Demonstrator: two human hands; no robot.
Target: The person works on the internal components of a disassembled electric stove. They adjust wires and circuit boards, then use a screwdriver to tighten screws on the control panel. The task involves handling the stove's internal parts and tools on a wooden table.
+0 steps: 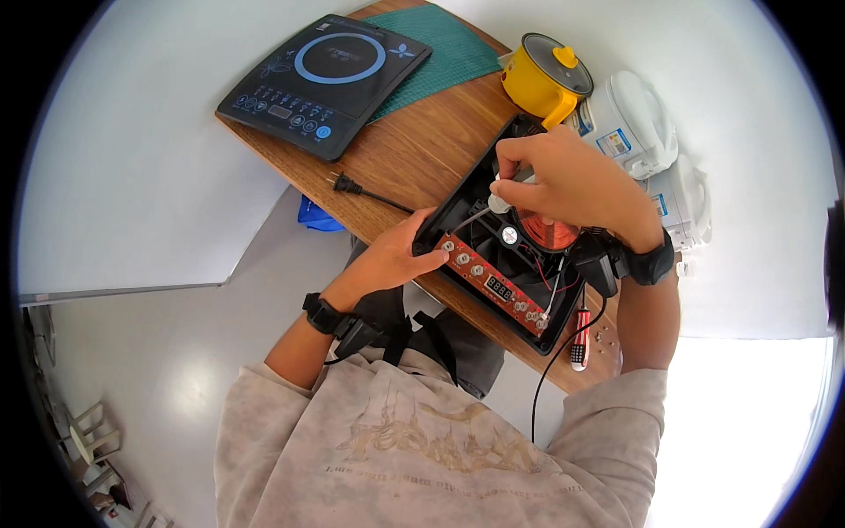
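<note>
An opened induction cooker base (469,182), a black plastic tray, lies in front of me. Inside are a copper coil (547,231), a black fan (493,249) and a long red circuit board (491,283) with buttons and a small display. My left hand (398,255) grips the tray's left edge, its thumb at the board's upper end. Over the coil, my right hand (563,176) is closed, pinching a small white piece (499,203). A thin grey line runs from that piece toward the board; its kind is unclear. The palm hides part of the coil.
The cooker's black glass top (330,84) lies at the far left, partly on a green cutting mat (449,53). A power plug (345,183) rests near the table edge. Behind stand a yellow pot (537,79) and white appliances (638,123). A red-and-white screwdriver (581,341) lies beside loose screws (602,336).
</note>
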